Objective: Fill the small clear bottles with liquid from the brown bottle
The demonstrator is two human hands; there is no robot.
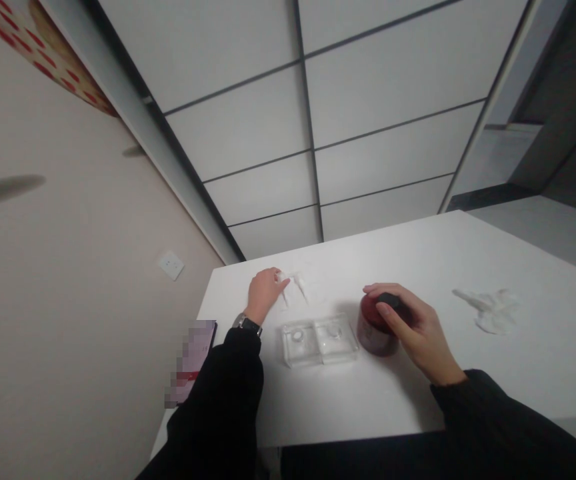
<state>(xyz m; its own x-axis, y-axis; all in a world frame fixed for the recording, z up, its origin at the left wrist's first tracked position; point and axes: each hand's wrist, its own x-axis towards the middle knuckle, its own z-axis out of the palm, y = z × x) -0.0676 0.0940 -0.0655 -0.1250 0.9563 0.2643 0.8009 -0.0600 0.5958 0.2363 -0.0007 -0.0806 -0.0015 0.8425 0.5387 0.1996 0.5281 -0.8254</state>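
My right hand (418, 330) grips the top of a small dark red jar (375, 330) that stands on the white table (468, 260). Just left of the jar lies a clear plastic two-well case (319, 341), flat on the table. My left hand (264, 293) rests further back, its fingertips on a small white tweezer-like tool (283, 288); a second one (301, 287) lies right beside it. Both arms wear black sleeves, and a watch sits on the left wrist.
A crumpled clear wrapper (491, 309) lies at the right of the table. A phone (193, 360) sits at the table's left edge. A beige wall with a socket (171, 265) runs along the left; tiled floor lies beyond the table.
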